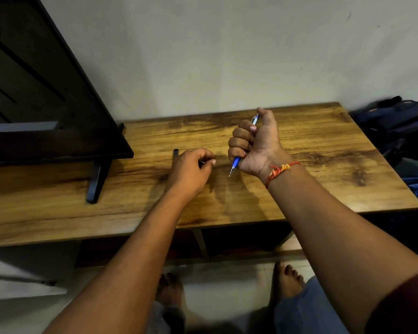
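One sloppy move and the tiny thin bit (202,162) pinched by the left hand (191,167) could drop, while the right hand (253,143) fists the blue pen (235,162).

Right of the fingers (239,141) of the right hand (256,145) the table (336,150) is open wood out to its end, where a dark blue bag (396,121) crowds the edge; nearer than both hands runs a bare strip. Left of the left hand (191,172) a small black stick (176,153) lies just beside it, and the dark screen (46,104) with its foot (97,182) blocks farther left. Between the two sets of fingers is a narrow gap, entered by the pen (235,162) tip and a thin pale piece (202,161) the left hand pinches; beyond stands the wall (227,56).
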